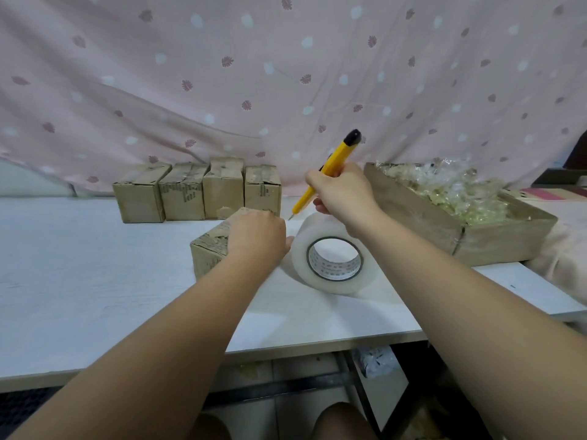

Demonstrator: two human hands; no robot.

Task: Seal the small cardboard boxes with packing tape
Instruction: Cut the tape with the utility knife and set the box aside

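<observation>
Box [209, 249] and roll [330, 262] are set touching or nearly so on the table [95, 281], the box on the left and the roll standing on its edge on the right. This is probably so that tape can be drawn straight from one to the other.

The box is held down by the left hand [257, 236], whose palm is laid on the top with the thumb stretched toward the roll. The fingers are hidden past the knuckles, so it cannot be told whether they lie flat or curl over the far edge. The press is judged to steady the box and pin the tape end, though no strip can be made out.

Above and behind the roll, a yellow knife [333, 163] is gripped pen-like in the clenched right hand [343, 195]. The tip is aimed down-left into the gap by the left knuckles, so a cut of the tape seems to be the step in hand.

Farther back, four boxes [197, 192] are lined up side by side, apparently already taped. To the right an open carton [413, 214] of clear wrappings is propped at a tilt. A pink patterned cloth [286, 74] is hung behind everything.
</observation>
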